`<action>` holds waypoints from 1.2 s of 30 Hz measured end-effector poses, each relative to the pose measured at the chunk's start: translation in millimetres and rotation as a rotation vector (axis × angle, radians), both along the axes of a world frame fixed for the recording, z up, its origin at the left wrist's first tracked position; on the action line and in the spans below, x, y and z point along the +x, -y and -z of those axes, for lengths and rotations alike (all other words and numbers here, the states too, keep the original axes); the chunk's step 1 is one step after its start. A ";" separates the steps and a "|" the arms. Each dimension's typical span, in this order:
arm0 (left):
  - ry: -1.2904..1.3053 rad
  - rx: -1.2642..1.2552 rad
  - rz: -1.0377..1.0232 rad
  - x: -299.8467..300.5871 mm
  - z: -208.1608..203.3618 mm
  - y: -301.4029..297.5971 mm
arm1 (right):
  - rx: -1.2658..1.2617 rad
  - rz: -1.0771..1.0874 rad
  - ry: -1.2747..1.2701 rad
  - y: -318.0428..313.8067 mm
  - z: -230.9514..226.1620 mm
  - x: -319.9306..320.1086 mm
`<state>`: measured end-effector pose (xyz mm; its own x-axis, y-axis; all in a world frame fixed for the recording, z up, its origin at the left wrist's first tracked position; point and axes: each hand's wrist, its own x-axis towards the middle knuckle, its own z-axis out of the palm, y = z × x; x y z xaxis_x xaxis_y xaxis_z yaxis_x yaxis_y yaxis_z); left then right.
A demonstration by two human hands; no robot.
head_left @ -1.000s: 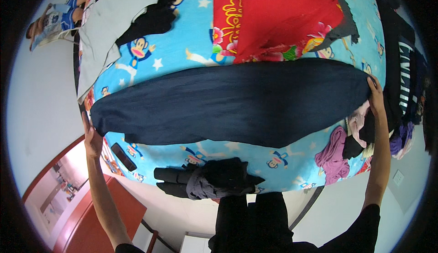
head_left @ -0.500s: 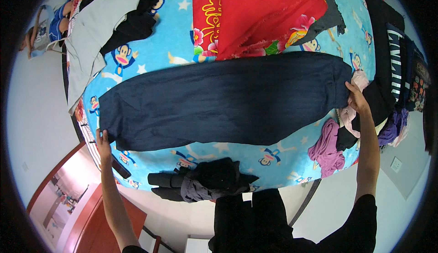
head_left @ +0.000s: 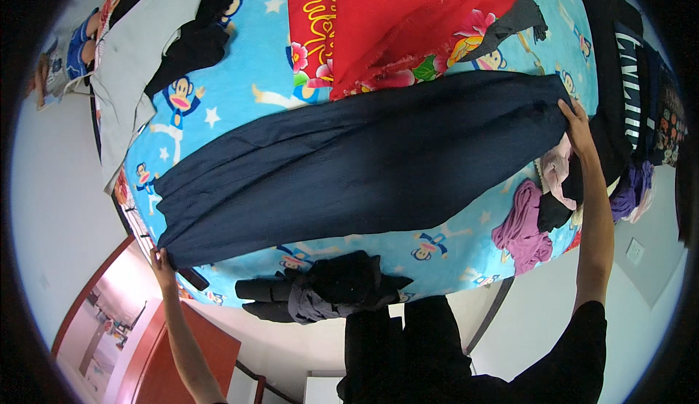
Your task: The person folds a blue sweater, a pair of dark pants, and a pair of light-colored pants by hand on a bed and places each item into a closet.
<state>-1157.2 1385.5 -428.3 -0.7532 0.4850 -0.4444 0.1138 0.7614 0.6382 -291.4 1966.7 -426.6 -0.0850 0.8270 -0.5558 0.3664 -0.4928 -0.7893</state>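
Note:
A pair of dark navy trousers (head_left: 349,163), seemingly folded lengthwise, stretches across the bed from left to right. My left hand (head_left: 163,268) pinches the near corner of its left end, where creases fan out along the cloth. At the right end, my right hand (head_left: 577,128) grips the gathered edge between thumb and fingers. Close to my left hand lies a dark flat object (head_left: 193,279), partly under the cloth. Pink cloth (head_left: 555,169) and a crumpled mauve garment (head_left: 523,229) lie beneath my right forearm.
A blue monkey-print blanket (head_left: 255,47) covers the bed. On it are a red floral cloth (head_left: 408,25), light grey trousers (head_left: 145,47) and a black-grey clothing bundle (head_left: 338,287). Dark clothes (head_left: 619,61) line the right edge. Another person (head_left: 69,61) is at the far left.
My left hand has moved nearer to me, pulling the trousers' left corner along and creasing the cloth. My right hand has shifted up and away with the right end.

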 end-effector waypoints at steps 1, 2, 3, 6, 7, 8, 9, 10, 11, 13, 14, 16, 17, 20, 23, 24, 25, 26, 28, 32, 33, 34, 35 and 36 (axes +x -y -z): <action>0.077 0.016 -0.095 23.2 22.5 -20.7 | 0.069 -0.074 0.141 -2.8 -2.8 3.7; 0.149 0.028 -0.187 43.1 39.1 -41.0 | 0.134 -0.147 0.277 -3.9 -4.5 9.0; 0.124 -0.156 -0.010 16.8 29.6 -33.7 | 0.105 -0.196 0.438 -5.8 8.5 8.9; -0.278 -0.114 0.280 -56.8 -0.5 -8.4 | 0.008 -0.038 0.554 -5.8 51.9 -26.9; -0.444 -0.344 0.354 -45.3 -2.7 -36.4 | 0.013 -0.039 0.571 -8.8 45.9 -29.8; -0.691 -0.270 0.836 -49.7 6.9 -44.8 | 0.284 -0.200 0.674 -11.9 41.4 -34.1; -0.446 -0.244 0.520 -2.1 31.0 -89.6 | 0.561 -0.370 0.807 -15.2 25.4 -30.1; -0.214 -0.237 0.216 47.9 35.0 -144.3 | 0.560 -0.371 0.837 -13.5 10.4 -33.2; -0.245 -0.252 0.361 44.4 28.1 -153.0 | 0.595 -0.515 0.816 -9.3 4.9 -54.9; -0.347 -0.311 0.536 29.2 27.5 -152.1 | 0.627 -0.722 0.904 -6.6 7.4 -77.2; -0.425 -0.358 0.565 21.7 27.2 -148.2 | 0.629 -0.723 0.880 -5.4 9.2 -81.9; -0.531 -0.491 0.462 15.0 31.0 -134.0 | 0.622 -0.598 0.992 -0.9 14.7 -86.6; -0.509 -0.560 0.344 19.6 32.2 -134.3 | 0.664 -0.625 1.046 5.1 17.9 -81.0; -0.608 -0.689 0.214 40.7 37.2 -149.6 | 0.407 -0.639 0.994 -9.7 18.2 -35.1; -0.364 -0.762 0.330 -9.8 12.5 -118.2 | 0.439 -0.568 0.743 -2.3 40.4 -45.3; -0.363 -0.768 0.326 -4.3 13.4 -121.0 | 0.437 -0.574 0.739 2.8 42.5 -43.3; -0.424 -0.750 0.370 7.2 12.0 -129.8 | 0.479 -0.552 0.789 7.0 40.7 -40.5; -0.485 -0.732 0.415 14.6 9.4 -138.2 | 0.521 -0.529 0.838 7.8 40.0 -39.1; -0.565 -0.652 0.413 9.2 -0.7 -142.9 | 0.521 -0.526 0.835 4.8 42.3 -38.7; 0.232 0.245 -0.104 29.4 -14.6 -179.2 | 0.483 -0.466 0.953 -4.6 49.7 -24.3; 0.276 0.336 -0.171 15.0 -21.1 -174.2 | 0.494 -0.464 0.946 -5.9 57.9 -26.0; 0.318 0.426 -0.240 -7.8 -26.9 -163.6 | 0.494 -0.466 0.932 -6.6 65.7 -29.1; 0.337 0.431 -0.251 -21.2 -27.3 -155.8 | 0.472 -0.461 0.904 -7.3 70.8 -28.7; 0.337 0.459 -0.280 -31.1 -25.7 -150.8 | 0.451 -0.455 0.877 -8.4 75.0 -27.5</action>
